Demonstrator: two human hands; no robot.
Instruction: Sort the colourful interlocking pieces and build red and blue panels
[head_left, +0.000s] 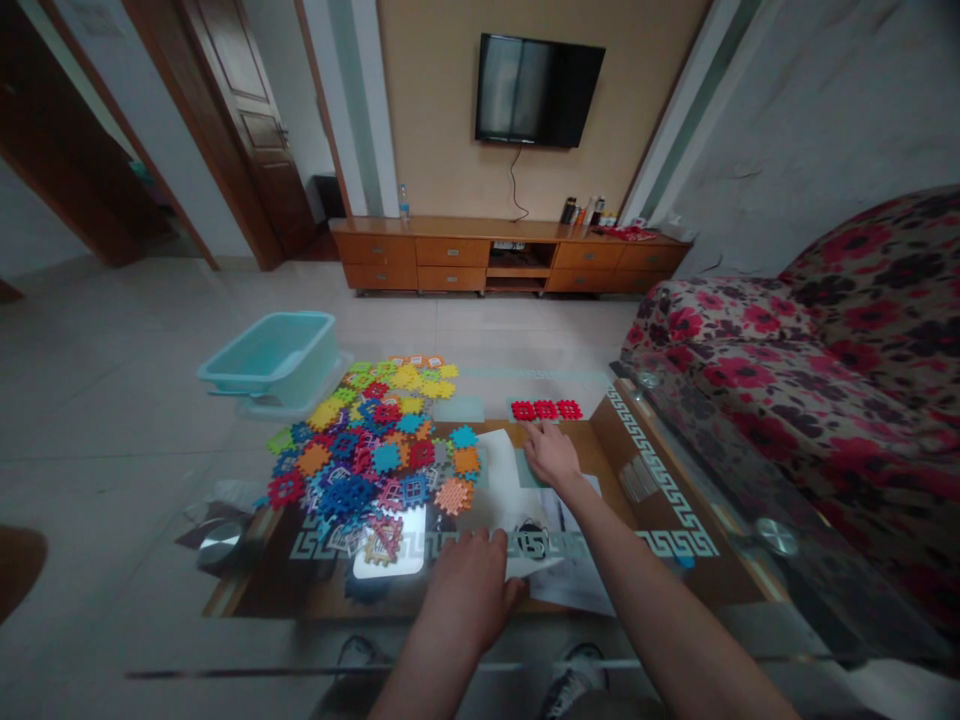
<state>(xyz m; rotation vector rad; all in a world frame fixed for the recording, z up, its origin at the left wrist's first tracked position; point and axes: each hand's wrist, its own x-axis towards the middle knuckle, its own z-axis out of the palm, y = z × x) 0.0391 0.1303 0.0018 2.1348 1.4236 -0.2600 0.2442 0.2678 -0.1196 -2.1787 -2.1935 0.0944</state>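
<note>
My right hand [551,455] reaches over the glass table, fingers stretched out just in front of a short row of red interlocking tiles [546,410]. Whether its fingertips touch the row I cannot tell; nothing shows in its grasp. My left hand [474,582] lies palm down by the near side of the table, thumb apart and fingers slightly bent, holding nothing visible. To its upper left spreads a heap of colourful notched plastic tiles [386,458], in blue, red, orange, yellow and green. A salmon tile [454,496] lies at the heap's right edge.
A turquoise plastic bin [277,350] stands at the table's far left corner. Papers [570,580] show beneath the glass top. A flowered sofa [787,370] is on the right. Across the floor is a low wooden cabinet [450,250] under a television [538,92].
</note>
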